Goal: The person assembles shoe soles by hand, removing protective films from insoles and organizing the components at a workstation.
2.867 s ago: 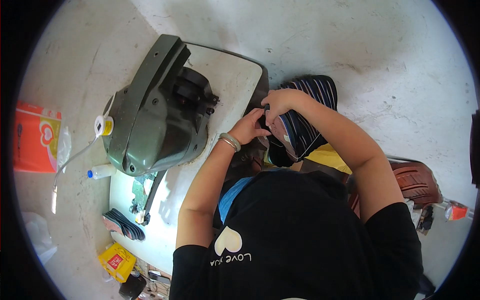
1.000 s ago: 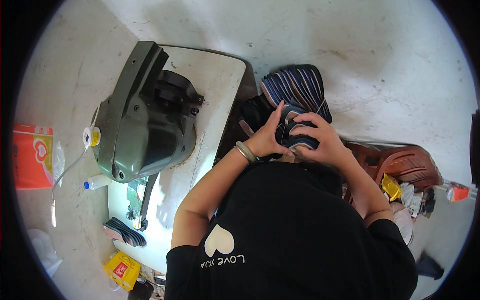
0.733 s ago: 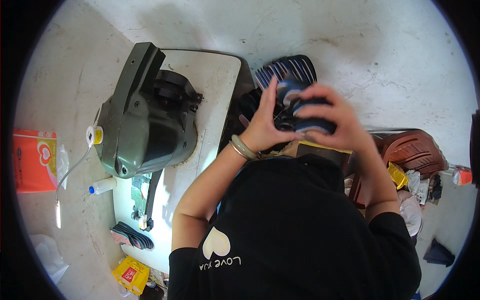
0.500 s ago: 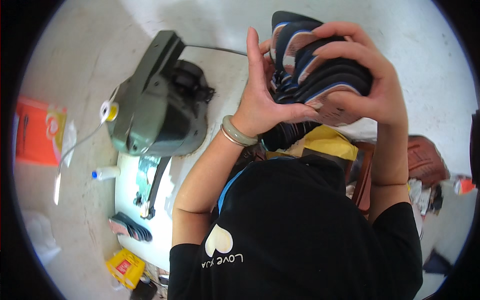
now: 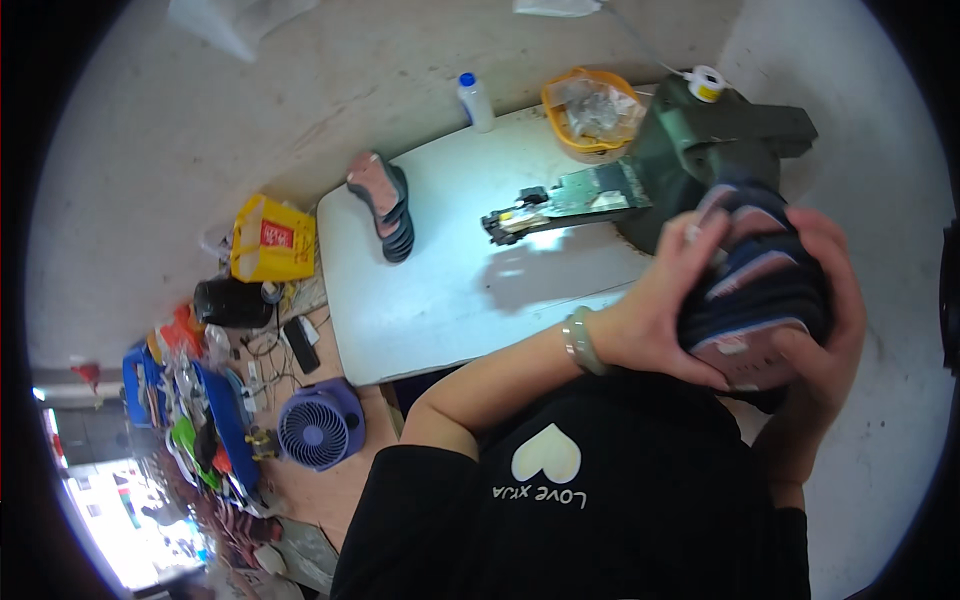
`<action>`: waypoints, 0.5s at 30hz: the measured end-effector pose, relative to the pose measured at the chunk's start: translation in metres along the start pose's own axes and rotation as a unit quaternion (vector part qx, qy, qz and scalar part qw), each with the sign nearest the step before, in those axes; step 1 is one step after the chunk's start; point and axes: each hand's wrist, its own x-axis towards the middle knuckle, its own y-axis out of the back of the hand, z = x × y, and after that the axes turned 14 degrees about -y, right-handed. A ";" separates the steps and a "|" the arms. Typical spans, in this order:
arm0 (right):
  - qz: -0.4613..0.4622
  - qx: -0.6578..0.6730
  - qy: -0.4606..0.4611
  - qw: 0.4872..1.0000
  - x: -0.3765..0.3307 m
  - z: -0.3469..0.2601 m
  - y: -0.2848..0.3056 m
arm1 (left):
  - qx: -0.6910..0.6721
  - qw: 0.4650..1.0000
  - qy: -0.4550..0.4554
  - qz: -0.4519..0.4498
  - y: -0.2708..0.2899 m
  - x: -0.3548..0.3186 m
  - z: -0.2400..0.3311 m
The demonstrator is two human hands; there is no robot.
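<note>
Both my hands clasp a thick bundle of shoe insoles (image 5: 755, 275), dark with pinkish faces and blue-white edges. My left hand (image 5: 660, 305), with a bangle at the wrist, presses the bundle's left side, its fingers on the upper insoles and thumb near the bottom. Around the right side curls my right hand (image 5: 830, 290), its thumb across the lowest pink face. The bundle is slightly blurred, in front of the dark green sewing machine (image 5: 690, 130). Another fanned pile of insoles (image 5: 378, 190) lies at the far left of the white table (image 5: 430, 320).
The machine's narrow arm (image 5: 590, 190) extends left above the table, lit from below. Behind are a yellow basket (image 5: 553, 105) of clear plastic and a white bottle (image 5: 478, 105) with a blue cap. Left stand a yellow bag (image 5: 275, 240), a purple fan (image 5: 320, 425) and a blue crate (image 5: 225, 420).
The view has swung left, bringing the table, fan and crate into sight. The insole bundle sits lower and further right in the picture. My left fingers, stretched upward before, now close against it.
</note>
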 end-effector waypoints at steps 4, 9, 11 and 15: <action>-0.171 -0.019 0.100 0.980 0.061 -0.004 -0.081 | 0.079 0.990 0.059 0.103 0.081 -0.056 0.038; -0.312 0.261 -0.101 0.908 0.085 0.023 -0.216 | -0.008 0.849 0.273 0.453 0.168 -0.164 0.083; -0.325 0.238 -0.171 0.899 0.074 0.035 -0.243 | -0.096 0.743 0.281 0.600 0.219 -0.206 0.092; -0.358 0.197 -0.239 0.881 0.042 0.062 -0.254 | 0.064 0.764 0.255 0.589 0.319 -0.271 0.107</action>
